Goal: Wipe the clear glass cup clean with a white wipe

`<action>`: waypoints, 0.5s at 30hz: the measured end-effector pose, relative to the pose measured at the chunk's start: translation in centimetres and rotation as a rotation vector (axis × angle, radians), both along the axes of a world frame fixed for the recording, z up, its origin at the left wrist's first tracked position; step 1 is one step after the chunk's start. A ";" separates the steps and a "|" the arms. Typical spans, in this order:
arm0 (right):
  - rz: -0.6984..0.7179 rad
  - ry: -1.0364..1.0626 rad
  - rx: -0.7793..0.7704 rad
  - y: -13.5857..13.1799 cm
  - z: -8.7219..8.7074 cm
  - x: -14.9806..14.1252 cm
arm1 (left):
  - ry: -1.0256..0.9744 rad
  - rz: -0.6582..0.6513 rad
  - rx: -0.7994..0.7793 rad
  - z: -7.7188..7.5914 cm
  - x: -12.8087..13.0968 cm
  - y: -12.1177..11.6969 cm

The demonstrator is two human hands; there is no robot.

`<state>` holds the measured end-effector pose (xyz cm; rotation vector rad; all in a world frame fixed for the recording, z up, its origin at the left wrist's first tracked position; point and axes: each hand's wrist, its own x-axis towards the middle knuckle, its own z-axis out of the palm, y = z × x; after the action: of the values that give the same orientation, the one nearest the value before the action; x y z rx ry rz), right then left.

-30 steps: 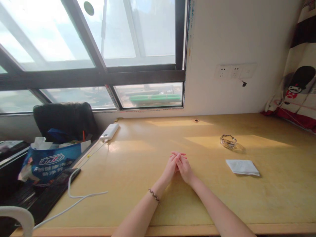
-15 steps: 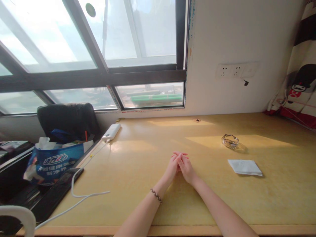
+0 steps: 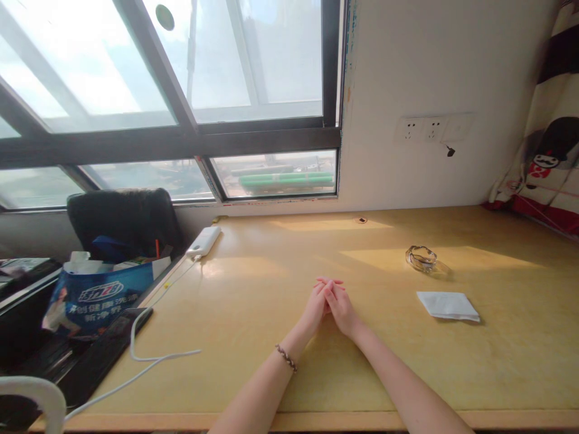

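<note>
My left hand (image 3: 316,304) and my right hand (image 3: 341,308) are clasped together over the middle of the table (image 3: 235,337), fingers interlaced and closed. No object shows in either hand, though the space between the palms is hidden. A braided bracelet (image 3: 286,358) circles my left wrist. To the right of my hands lies a folded white tissue (image 3: 447,305), flat on the wood. Behind it stands a clear glass ashtray-like dish (image 3: 421,258). Both are apart from my hands.
A white power strip or charger (image 3: 204,242) rests at the table's far left, its white cable (image 3: 154,360) trailing along the left edge. Beyond that edge are a blue bag (image 3: 102,298) and a black chair (image 3: 124,220). Wall and window (image 3: 271,135) close off the back.
</note>
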<state>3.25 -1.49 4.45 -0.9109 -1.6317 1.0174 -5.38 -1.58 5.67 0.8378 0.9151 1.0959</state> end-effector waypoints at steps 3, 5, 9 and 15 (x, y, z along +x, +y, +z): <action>-0.005 0.002 0.003 0.0 0.0 0.0 | -0.001 -0.003 -0.013 0.1 0.0 0.1; -0.007 0.003 0.005 0.0 0.0 0.0 | 0.000 -0.004 -0.010 0.1 0.0 0.1; -0.004 0.003 0.001 0.1 -0.1 0.0 | -0.006 -0.003 -0.001 0.0 0.0 0.1; -0.008 -0.001 -0.002 0.2 -0.2 0.0 | -0.003 0.001 -0.013 -0.3 0.0 0.3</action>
<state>3.24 -1.34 4.30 -0.9184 -1.6268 1.0139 -5.37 -1.27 5.33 0.8256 0.9192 1.0907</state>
